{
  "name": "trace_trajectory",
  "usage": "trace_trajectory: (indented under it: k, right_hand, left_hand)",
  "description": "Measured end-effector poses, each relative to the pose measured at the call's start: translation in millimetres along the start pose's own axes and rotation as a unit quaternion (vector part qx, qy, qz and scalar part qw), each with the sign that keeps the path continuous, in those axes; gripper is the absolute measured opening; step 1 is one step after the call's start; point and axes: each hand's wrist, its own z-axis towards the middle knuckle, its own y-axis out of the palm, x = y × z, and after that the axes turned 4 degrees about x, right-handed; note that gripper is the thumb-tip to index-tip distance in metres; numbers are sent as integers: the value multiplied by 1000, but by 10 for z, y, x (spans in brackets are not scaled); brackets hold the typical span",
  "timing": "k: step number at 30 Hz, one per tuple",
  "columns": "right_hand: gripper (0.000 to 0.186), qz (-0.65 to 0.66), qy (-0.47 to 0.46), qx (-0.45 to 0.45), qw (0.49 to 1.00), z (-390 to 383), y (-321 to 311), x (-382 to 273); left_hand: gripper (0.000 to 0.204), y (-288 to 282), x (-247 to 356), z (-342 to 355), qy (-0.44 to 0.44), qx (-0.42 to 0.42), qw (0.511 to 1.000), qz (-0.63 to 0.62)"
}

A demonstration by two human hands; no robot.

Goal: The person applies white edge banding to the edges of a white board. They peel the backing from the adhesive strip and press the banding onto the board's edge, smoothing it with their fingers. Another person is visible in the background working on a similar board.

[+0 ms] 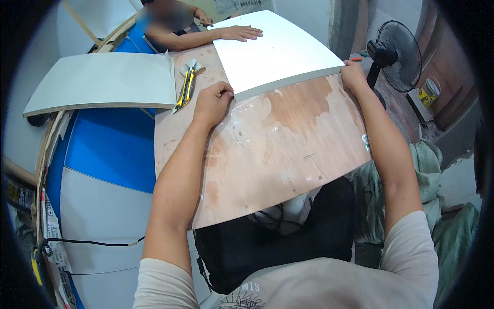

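A glossy white panel (278, 51) lies flat on a stained plywood worktop (257, 170), its grey near edge facing me. My left hand (212, 103) is closed, with thumb and forefinger pinched at the panel's near left corner; the fingertips are partly hidden. At the near right corner, my right hand (354, 76) has its fingers wrapped round the panel's edge. Across the worktop, another person's hand (241, 33) rests flat on the panel's far left part. Left of my left hand lies a yellow and black utility knife (186, 87), beside a small scraper-like piece (198, 69).
A second pale panel (103, 80) lies to the left, over a blue sheet (110, 144). Black fabric (278, 242) hangs below the worktop's near edge. On the right stand a black fan (396, 54), a yellow bucket (428, 92) and green sacks (424, 170). A black cable (92, 242) runs at lower left.
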Motion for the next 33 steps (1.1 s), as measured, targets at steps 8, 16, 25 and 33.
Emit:
trace_trajectory:
  k: [8, 16, 25, 33]
  right_hand:
    - [38, 11, -5, 7, 1000, -67, -4, -79]
    - [31, -18, -63, 21, 998, 62, 52, 67]
    - [27, 308, 331, 41, 891, 86, -4, -69]
    - [30, 318, 322, 36, 891, 68, -132, -48]
  left_hand:
    - [15, 21, -125, 17, 59, 26, 997, -34]
    - [17, 44, -84, -20, 106, -13, 994, -25]
    - [13, 64, -87, 3, 151, -11, 988, 37]
    - [12, 77, 11, 60, 155, -41, 985, 65]
